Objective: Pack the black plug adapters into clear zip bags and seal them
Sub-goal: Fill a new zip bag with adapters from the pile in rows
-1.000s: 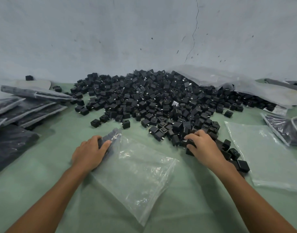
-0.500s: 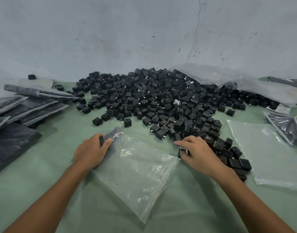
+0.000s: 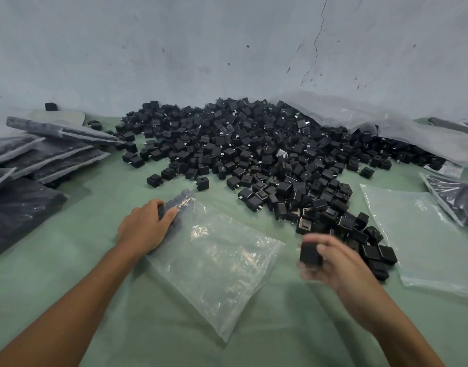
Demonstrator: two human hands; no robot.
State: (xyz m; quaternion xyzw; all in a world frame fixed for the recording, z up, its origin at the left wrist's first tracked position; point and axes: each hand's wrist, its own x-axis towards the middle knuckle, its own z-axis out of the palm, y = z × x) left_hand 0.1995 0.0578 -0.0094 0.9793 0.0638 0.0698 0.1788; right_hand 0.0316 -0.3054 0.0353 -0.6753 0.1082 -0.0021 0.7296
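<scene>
The clear zip bag [image 3: 217, 263] is laid flat on the green table cover [image 3: 280, 335] between the two hands. Its far corner, where a short row of adapters is seen through the film, is clasped by the left hand [image 3: 144, 229], fingers curled over it and thumb pressed on top, probably so that the packed pieces are held in line and the bag is anchored. One black plug adapter [image 3: 310, 255] is pinched between thumb and fingers of the blurred right hand [image 3: 333, 263], just beside the bag's right edge. The loose pile [image 3: 254, 154] is spread beyond both hands, within reach; a spare empty bag [image 3: 418, 234] is laid right of the right hand, filled bags [image 3: 55, 152] left of the left.
</scene>
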